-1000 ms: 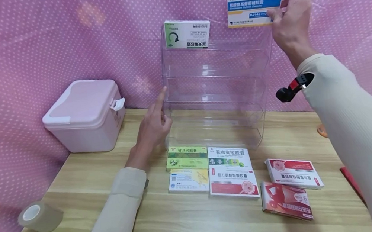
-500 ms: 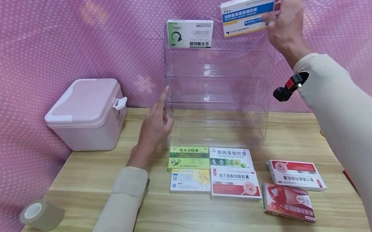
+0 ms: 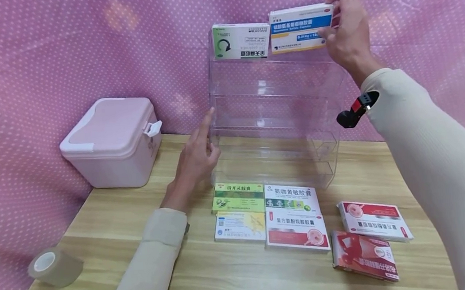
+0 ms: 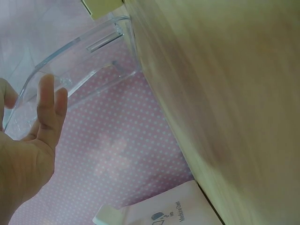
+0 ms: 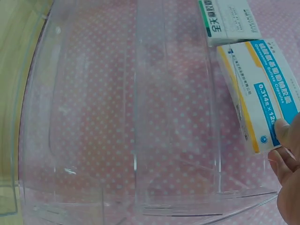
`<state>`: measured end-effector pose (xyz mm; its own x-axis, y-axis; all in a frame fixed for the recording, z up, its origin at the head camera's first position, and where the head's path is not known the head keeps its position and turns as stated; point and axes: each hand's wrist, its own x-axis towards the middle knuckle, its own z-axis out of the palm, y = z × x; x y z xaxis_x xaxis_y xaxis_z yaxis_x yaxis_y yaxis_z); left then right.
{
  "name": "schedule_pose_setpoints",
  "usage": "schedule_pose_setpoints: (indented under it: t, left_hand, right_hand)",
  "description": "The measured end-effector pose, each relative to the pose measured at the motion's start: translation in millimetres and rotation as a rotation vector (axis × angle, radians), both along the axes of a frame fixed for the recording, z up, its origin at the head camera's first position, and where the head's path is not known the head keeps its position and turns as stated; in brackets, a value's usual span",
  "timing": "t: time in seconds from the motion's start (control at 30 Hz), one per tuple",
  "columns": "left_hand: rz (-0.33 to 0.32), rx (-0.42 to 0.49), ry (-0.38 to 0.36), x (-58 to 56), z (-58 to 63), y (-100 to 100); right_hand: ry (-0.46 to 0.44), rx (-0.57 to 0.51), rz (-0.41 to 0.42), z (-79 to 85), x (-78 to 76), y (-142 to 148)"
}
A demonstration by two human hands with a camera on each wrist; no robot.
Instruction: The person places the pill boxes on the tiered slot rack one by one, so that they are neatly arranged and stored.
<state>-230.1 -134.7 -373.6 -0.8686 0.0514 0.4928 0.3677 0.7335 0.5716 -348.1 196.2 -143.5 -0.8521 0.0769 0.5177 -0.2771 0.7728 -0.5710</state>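
My right hand (image 3: pixel 349 33) pinches the right end of a white medicine box (image 3: pixel 301 28) with blue and yellow bands, thumb in front. The box is over the top tier of a clear acrylic rack (image 3: pixel 275 113), beside a white-and-green medicine box (image 3: pixel 241 41) that leans there. In the right wrist view, the held medicine box (image 5: pixel 258 93) sits close to that white-and-green box (image 5: pixel 229 21). My left hand (image 3: pixel 196 158) rests at the rack's left side, fingers extended. The left wrist view shows the left hand (image 4: pixel 37 136) by the rack's clear side panel (image 4: pixel 84 61).
In front of the rack lie a green box (image 3: pixel 237 198), a yellow-and-white box (image 3: pixel 240 227), a white-and-green box (image 3: pixel 291 198) and a red-and-white box (image 3: pixel 297 230). Two more red boxes (image 3: pixel 365 256) lie right. A pink lidded case (image 3: pixel 110 142) and tape roll (image 3: pixel 55 267) stand left.
My right hand has brought the blue-banded medicine box down and left, close to the white-and-green one on the top tier. The left hand stays at the rack's side.
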Motion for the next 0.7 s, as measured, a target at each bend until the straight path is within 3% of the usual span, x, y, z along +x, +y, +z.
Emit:
schedule_pose_setpoints:
  t: [0.7]
  left_hand:
    - [0.021,-0.008,0.012,3.4,-2.1,5.6]
  right_hand:
    - [-0.072,-0.051,0.041,-7.8,-4.0,6.1]
